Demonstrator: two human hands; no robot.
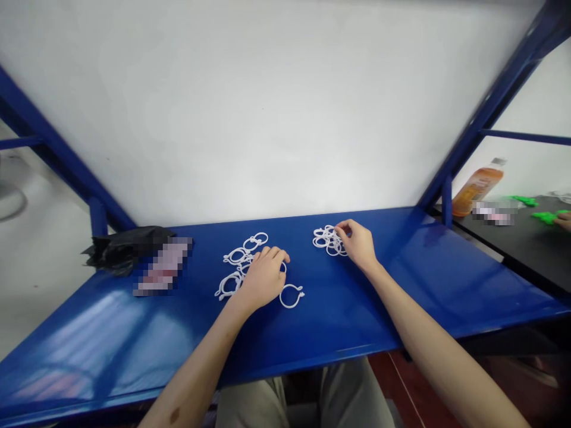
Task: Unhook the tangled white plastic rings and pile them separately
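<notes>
Several white curtain rings with small eyelets (235, 256) lie in a loose group on the left of the blue table. My left hand (264, 279) rests over this group, fingers curled down, with the edge of a ring (285, 267) showing between thumb and forefinger. Just right of that hand lies a single ring (291, 296), apart from the others. Further right is a tighter pile of white rings (328, 239). My right hand (358, 242) is at its right edge, thumb and forefinger pinched at a ring; the fingertips partly hide it.
On the table's left side lie a black plastic bag (134, 244) and a blurred-out packet (165, 267). A white panel (276, 119) rises behind the blue table (312, 333). At right, a dark table (526, 238) holds an orange drink bottle (477, 189), green pieces (546, 217) and another person's hand (564, 221).
</notes>
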